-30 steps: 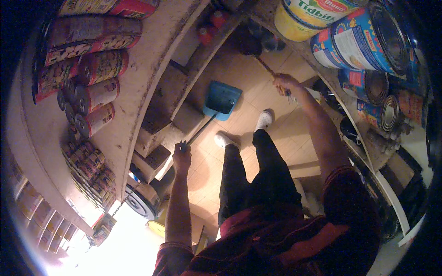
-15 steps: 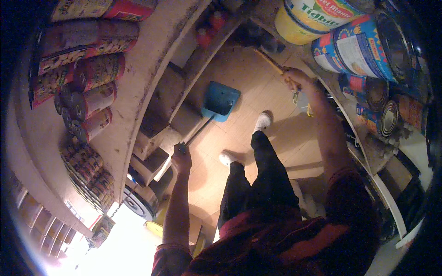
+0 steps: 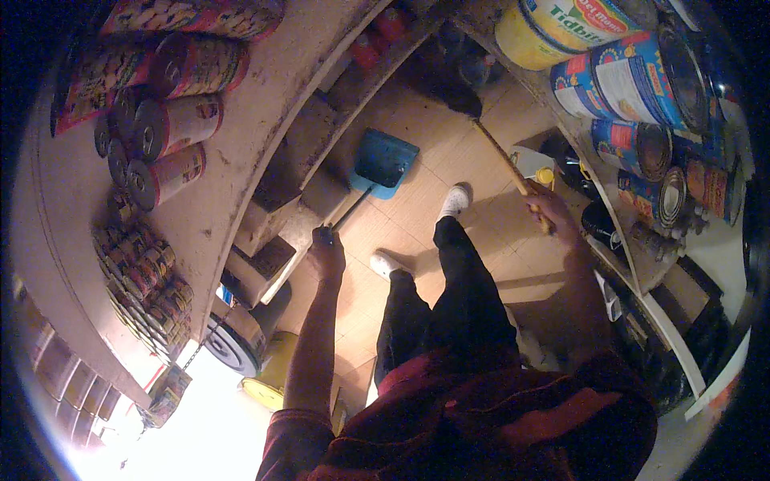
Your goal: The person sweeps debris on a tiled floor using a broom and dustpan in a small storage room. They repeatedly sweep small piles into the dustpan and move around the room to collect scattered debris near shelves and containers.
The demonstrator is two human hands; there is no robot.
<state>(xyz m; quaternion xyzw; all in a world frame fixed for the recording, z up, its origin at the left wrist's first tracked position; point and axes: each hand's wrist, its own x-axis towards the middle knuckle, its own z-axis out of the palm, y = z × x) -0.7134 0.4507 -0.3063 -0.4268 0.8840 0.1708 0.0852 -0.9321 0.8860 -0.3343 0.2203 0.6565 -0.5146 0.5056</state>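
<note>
My left hand [image 3: 327,250] is closed around the dark handle of a long-handled blue dustpan [image 3: 398,151]. The pan lies on the tiled floor in front of my feet, and dark bits show inside it. My right hand [image 3: 549,212] grips the upper part of a wooden broom [image 3: 499,149]. The stick slants away from me toward the far end of the aisle. Its dark bristle head [image 3: 460,96] rests near the floor, and its outline blends into the shadow there.
Shelves flank me on both sides. Red-labelled cans [image 3: 186,120] fill the left shelf; large blue-labelled cans [image 3: 634,84] and a yellow can [image 3: 521,40] stand on the right. Boxes [image 3: 277,210] line the lower left. A yellow-capped container [image 3: 545,174] sits beyond my right hand.
My right hand has come back toward me and slightly right, and the broom's dark head now shows. My left hand has shifted slightly forward; the dustpan stays nearly in place.
</note>
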